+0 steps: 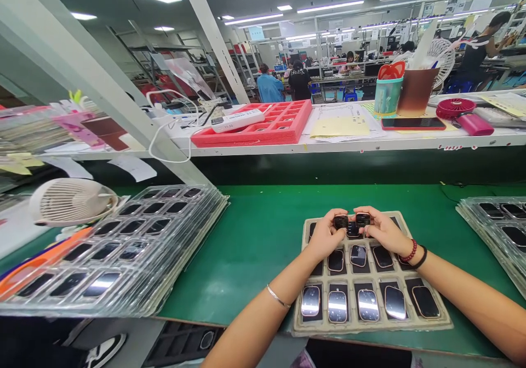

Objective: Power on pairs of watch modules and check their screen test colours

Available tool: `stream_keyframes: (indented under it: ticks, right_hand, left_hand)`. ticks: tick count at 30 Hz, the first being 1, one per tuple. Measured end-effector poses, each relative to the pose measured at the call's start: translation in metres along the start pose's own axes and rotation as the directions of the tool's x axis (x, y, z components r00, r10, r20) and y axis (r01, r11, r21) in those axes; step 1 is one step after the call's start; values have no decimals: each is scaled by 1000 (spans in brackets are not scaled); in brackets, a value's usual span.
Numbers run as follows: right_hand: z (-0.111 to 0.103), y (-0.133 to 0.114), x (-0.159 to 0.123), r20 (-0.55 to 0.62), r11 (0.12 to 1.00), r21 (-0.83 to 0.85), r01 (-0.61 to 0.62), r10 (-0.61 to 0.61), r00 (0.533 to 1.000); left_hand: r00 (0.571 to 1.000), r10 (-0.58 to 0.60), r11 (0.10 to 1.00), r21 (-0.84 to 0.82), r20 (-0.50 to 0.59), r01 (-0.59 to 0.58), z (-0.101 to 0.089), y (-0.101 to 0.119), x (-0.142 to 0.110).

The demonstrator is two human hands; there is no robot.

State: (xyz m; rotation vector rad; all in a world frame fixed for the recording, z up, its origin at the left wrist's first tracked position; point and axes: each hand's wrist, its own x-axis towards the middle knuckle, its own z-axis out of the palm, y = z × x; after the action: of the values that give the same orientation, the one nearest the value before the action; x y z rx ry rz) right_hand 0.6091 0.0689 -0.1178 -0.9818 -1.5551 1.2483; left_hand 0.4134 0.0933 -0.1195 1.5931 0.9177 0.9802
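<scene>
A beige tray (440, 321) lies on the green mat in front of me, with several small dark glossy watch bodies in its pockets. My left hand (324, 235) is closed on one watch body (341, 221) at the tray's far edge. My right hand (384, 231) is closed on another watch body (363, 218) right beside it. Both pieces are held close together above the tray's back row. A third dark piece (352, 230) sits just below them between my fingers.
A stack of clear blister trays (123, 247) with dark parts fills the left side, behind it a small white fan (69, 201). More clear trays (497, 220) lie at the right edge. A raised shelf holds a red tray (267, 124), phone (413, 123), cups. Other people work far behind.
</scene>
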Motion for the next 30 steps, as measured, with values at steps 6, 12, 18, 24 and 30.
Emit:
stream_keyframes:
  ticks: [6, 12, 18, 24, 30]
  right_hand:
    - [0, 3, -1, 15, 999, -42, 4, -4, 1000]
    - [2, 3, -1, 29, 999, -40, 3, -2, 1000]
    - [1, 6, -1, 16, 999, -12, 35, -35, 999]
    - [0, 5, -1, 22, 999, -35, 19, -18, 1000]
    - [2, 7, 0, 18, 998, -50, 46, -45, 999]
  left_hand:
    - [999, 41, 998, -48, 1, -41, -1, -2, 2]
    - [1000, 10, 996, -88, 8, -9, -1, 0, 2]
    - [999, 39, 998, -40, -5, -39, 0, -1, 2]
    - [999, 26, 996, -88, 24, -23, -1, -3, 2]
    - [1000, -14, 999, -48, 14, 15, 0, -3, 2]
